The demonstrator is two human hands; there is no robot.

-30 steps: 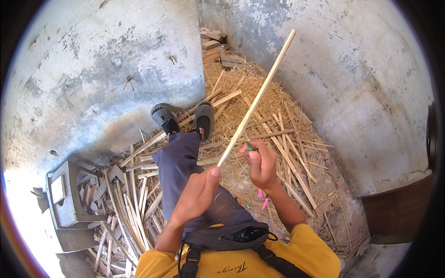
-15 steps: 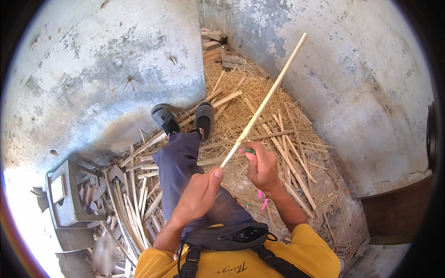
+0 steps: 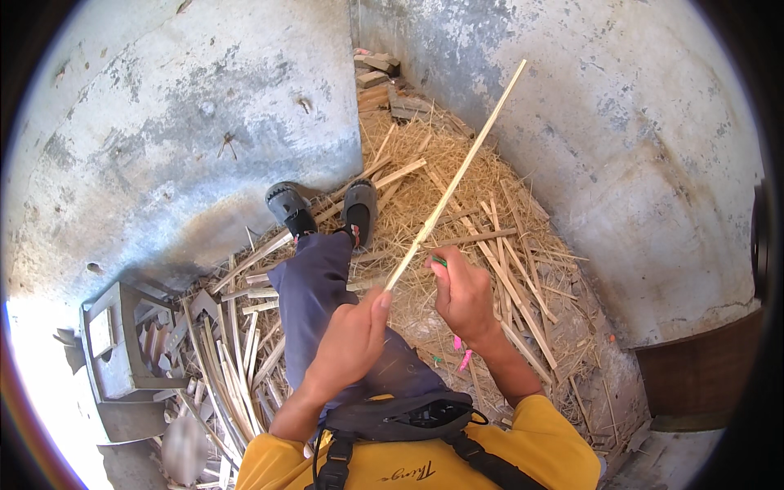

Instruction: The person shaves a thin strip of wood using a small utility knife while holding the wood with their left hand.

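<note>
One pale wooden strip [image 3: 453, 180] slants far and right over the straw [image 3: 433, 136], its near end pinched in my left hand [image 3: 353, 331], while my right hand [image 3: 464, 294], a narrow gap off its right edge, pinches a small green object [image 3: 440, 261].

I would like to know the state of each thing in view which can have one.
Wooden strip: held aslant, upper end free
Left hand: closed around the strip's lower end
Right hand: closed on a small green object
Small green object: mostly hidden
Waist bag: appears open
Shoes: worn
Straw-like shavings: loosely scattered
</note>
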